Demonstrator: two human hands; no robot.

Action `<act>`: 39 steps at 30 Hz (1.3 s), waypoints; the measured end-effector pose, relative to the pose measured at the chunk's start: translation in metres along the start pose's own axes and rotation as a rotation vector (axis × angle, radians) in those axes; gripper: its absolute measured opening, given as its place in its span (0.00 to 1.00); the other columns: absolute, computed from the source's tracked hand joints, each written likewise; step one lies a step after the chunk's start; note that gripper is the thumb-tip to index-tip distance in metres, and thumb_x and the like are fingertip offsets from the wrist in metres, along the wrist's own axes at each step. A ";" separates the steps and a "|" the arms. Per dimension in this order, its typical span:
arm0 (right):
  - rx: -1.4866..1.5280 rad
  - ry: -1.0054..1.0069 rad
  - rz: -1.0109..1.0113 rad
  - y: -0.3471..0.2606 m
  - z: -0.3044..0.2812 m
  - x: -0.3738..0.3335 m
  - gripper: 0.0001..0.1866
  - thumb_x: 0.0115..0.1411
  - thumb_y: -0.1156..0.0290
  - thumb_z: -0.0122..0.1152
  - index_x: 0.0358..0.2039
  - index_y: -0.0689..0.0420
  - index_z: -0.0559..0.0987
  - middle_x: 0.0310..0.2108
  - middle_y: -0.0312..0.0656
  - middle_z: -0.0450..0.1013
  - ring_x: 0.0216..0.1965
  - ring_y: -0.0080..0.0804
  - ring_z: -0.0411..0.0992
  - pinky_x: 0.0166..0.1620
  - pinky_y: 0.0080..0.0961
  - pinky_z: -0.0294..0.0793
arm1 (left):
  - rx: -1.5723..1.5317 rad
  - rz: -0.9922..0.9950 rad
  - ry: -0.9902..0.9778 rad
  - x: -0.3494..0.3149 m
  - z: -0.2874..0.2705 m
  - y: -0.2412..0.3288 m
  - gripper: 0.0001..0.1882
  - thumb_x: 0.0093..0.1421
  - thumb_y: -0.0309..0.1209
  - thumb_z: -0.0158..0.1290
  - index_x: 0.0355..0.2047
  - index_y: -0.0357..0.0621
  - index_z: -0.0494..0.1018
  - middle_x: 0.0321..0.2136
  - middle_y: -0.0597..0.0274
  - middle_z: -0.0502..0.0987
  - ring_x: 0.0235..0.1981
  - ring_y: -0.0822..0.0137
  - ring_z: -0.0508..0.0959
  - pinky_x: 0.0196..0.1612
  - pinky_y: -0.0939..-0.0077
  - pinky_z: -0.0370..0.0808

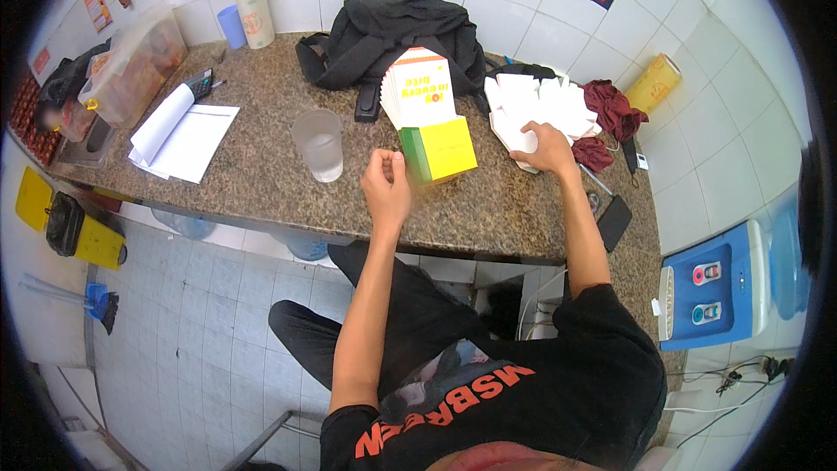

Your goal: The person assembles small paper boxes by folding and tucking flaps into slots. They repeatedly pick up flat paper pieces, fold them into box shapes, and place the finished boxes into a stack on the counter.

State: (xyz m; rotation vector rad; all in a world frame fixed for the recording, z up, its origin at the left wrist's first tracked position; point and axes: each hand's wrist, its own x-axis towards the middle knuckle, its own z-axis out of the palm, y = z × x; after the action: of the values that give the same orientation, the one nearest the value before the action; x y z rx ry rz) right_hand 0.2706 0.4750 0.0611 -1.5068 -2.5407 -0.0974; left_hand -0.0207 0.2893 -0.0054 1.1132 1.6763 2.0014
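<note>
My left hand (386,185) is above the front part of the counter, fingers curled in, and no object shows in it. Just right of it stands a small yellow and green carton (449,150). Behind that carton lies a fanned stack of printed paper cartons (422,92), white with orange edges. My right hand (549,150) reaches into a pile of white folded cartons (539,103), its thumb and fingers closed on a white carton (520,141) at the near edge of the pile. The fingertips are partly hidden.
A clear plastic cup (319,146) of water stands left of my left hand. A black bag (392,35) lies against the wall. Papers (187,135) and a plastic bin (135,70) are farther left. On the right are a phone (615,222), maroon cloth (612,109) and a blue water dispenser (711,292).
</note>
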 end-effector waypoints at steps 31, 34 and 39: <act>0.306 1.018 0.130 0.008 -0.063 -0.003 0.11 0.70 0.63 0.56 0.37 0.58 0.78 0.31 0.53 0.79 0.33 0.53 0.80 0.36 0.45 0.75 | 0.028 -0.025 -0.015 -0.001 -0.001 -0.001 0.13 0.69 0.33 0.54 0.31 0.35 0.73 0.23 0.57 0.79 0.26 0.68 0.79 0.33 0.70 0.74; 0.482 1.244 0.094 -0.015 -0.129 -0.024 0.07 0.71 0.70 0.57 0.40 0.61 0.77 0.31 0.45 0.78 0.33 0.35 0.77 0.37 0.35 0.74 | -0.014 0.003 0.009 -0.001 0.000 0.000 0.10 0.68 0.31 0.56 0.33 0.36 0.74 0.24 0.57 0.78 0.27 0.65 0.79 0.34 0.68 0.74; 0.807 0.851 -0.389 -0.084 -0.155 -0.069 0.06 0.73 0.73 0.54 0.40 0.62 0.75 0.35 0.35 0.73 0.37 0.22 0.71 0.42 0.23 0.70 | 0.052 0.293 0.089 -0.024 -0.035 0.056 0.16 0.58 0.30 0.66 0.41 0.39 0.73 0.38 0.52 0.79 0.40 0.56 0.79 0.45 0.63 0.74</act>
State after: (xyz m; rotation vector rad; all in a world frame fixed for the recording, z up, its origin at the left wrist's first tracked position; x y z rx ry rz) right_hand 0.2485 0.3511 0.2027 -0.4849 -1.7729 0.1799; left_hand -0.0164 0.2342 0.0379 1.3755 1.6997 2.2232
